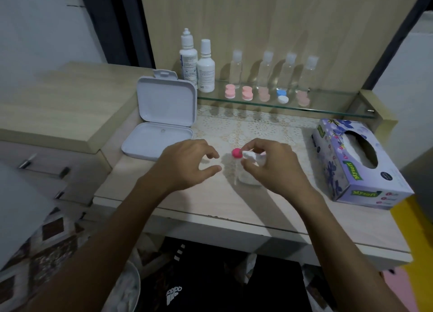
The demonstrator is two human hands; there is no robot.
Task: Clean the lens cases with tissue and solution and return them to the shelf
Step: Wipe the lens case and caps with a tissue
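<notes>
The right hand is pinching a wad of tissue against a pink lens case cap, just ahead of its fingertips on the counter; the left hand is hovering beside it, fingers loosely curled and holding nothing; unsteadied, the small cap could be skidding away toward the open white case beyond the left hand; the remaining lens cases are sitting on the glass shelf ahead.

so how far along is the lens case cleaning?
Done: cannot tell; five lens cases sit on the glass shelf. In hand: right hand pinches a tissue against a bright pink case; left hand holds nothing. Left: finish wiping and shelve it.
</notes>
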